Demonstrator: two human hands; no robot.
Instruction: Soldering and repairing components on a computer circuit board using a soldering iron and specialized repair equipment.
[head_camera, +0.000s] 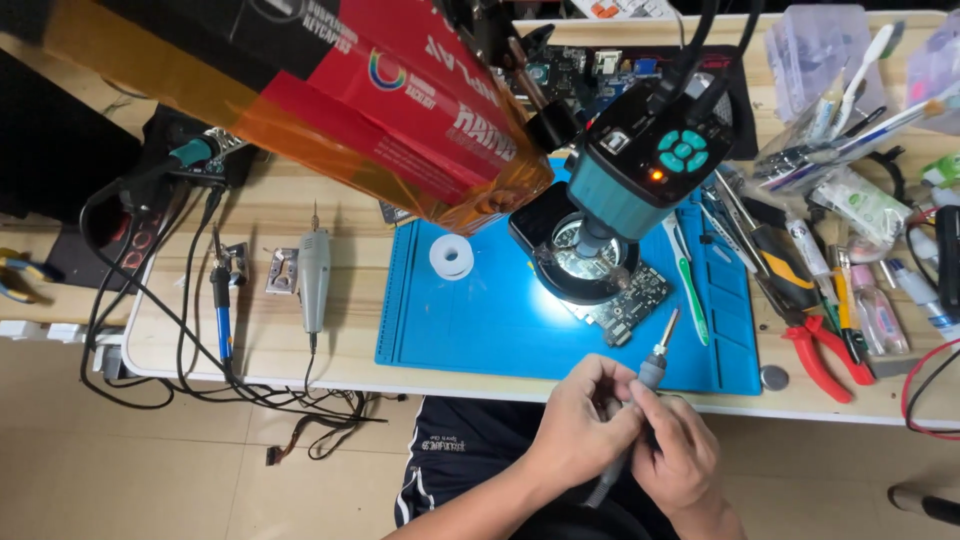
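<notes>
Looming closest to the lens, a long red and orange cardboard box (300, 90) with white lettering and a small rainbow ring mark slants across the upper left, hiding part of the table (260, 340). At the far left, black cables (150, 310) loop off the table's edge, and a blue-handled soldering iron (222, 310) lies beside a small metal stand (282, 270) and a grey rotary tool (314, 280). Further right, a blue work mat (470, 320) carries a white roll of tape (452, 257) and a green circuit board (625, 300) lit under the ring light of a teal and black microscope camera (640, 160), whose round teal buttons and orange lamp face up. Below the mat, over the person's dark shorts, the left hand (580, 425) and the right hand (680, 455) meet around a grey soldering handpiece (640, 400); the fingers of both are curled closed on its body, its metal tip pointing up over the mat's front edge, just short of the board. Right of the board lie a green-handled tool (692, 290), a silver coin cell (773, 377) and red-handled pliers (820, 350). At the far right stand clear plastic packets (820, 60), a white tube with green label (865, 205) and a small pink bottle (878, 315).
</notes>
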